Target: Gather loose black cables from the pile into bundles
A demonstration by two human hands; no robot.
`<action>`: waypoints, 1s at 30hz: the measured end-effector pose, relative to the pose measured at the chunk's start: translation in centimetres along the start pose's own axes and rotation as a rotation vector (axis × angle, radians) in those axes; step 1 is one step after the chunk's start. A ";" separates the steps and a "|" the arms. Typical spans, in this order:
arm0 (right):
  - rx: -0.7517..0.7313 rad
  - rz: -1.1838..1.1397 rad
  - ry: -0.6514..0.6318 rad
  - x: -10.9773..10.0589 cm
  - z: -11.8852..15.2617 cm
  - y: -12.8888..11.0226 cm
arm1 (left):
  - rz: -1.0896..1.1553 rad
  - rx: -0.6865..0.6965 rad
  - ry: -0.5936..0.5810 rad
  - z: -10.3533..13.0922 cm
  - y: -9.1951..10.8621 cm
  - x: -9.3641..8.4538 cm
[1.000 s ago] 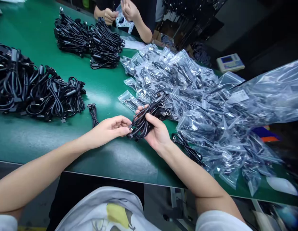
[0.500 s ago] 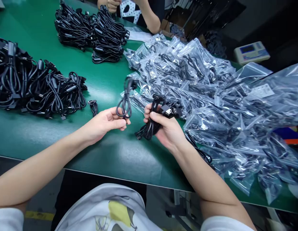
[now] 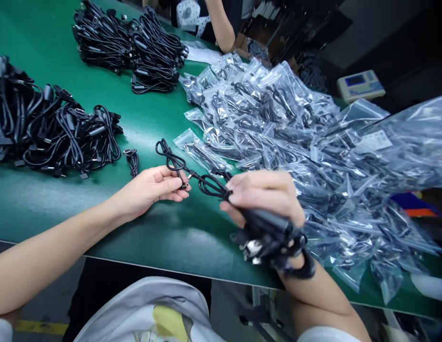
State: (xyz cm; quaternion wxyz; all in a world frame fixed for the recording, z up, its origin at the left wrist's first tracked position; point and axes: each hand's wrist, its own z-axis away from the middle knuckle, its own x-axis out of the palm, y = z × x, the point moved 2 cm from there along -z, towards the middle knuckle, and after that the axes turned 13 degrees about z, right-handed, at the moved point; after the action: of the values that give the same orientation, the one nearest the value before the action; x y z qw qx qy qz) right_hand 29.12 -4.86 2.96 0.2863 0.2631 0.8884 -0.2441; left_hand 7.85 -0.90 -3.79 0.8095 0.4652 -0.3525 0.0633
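Observation:
Between thumb and fingers, my left hand [image 3: 160, 187] pinches a coiled black cable [image 3: 171, 156] above the green table. My right hand [image 3: 265, 194], partly blurred, is closed around a bundle of black cables [image 3: 274, 237] that hangs over its wrist side. Its fingertips also grip a looped cable [image 3: 212, 186], which reaches toward the cable in my left hand; whether the two are joined I cannot tell. A single coiled cable [image 3: 132, 162] lies on the table just left of my left hand. Near my right hand lies a clear bag with a cable inside [image 3: 201, 151].
Black cable bundles are heaped at the left [image 3: 64, 128] and at the back [image 3: 128, 47]. Many clear bagged cables [image 3: 264, 114] cover the table's right side. A white device with a screen [image 3: 361, 85] stands at the back right. Another person's arm [image 3: 221, 26] shows across the table.
My right hand has turned over, swinging its cable bundle toward me and to the right, and its fingertips now hold a looped cable near my left hand. The left hand's cable has tilted down.

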 end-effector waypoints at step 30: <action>-0.346 0.096 -0.180 0.8 0.0 -3.2 | 0.305 -0.024 -0.020 0.5 0.5 0.2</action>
State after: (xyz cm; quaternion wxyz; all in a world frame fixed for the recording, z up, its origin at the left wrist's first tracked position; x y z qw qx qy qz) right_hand 26.57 -6.96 3.37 0.4170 0.2290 0.8743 -0.0964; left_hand 7.52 -1.04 -3.16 0.7924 0.3970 -0.4281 0.1767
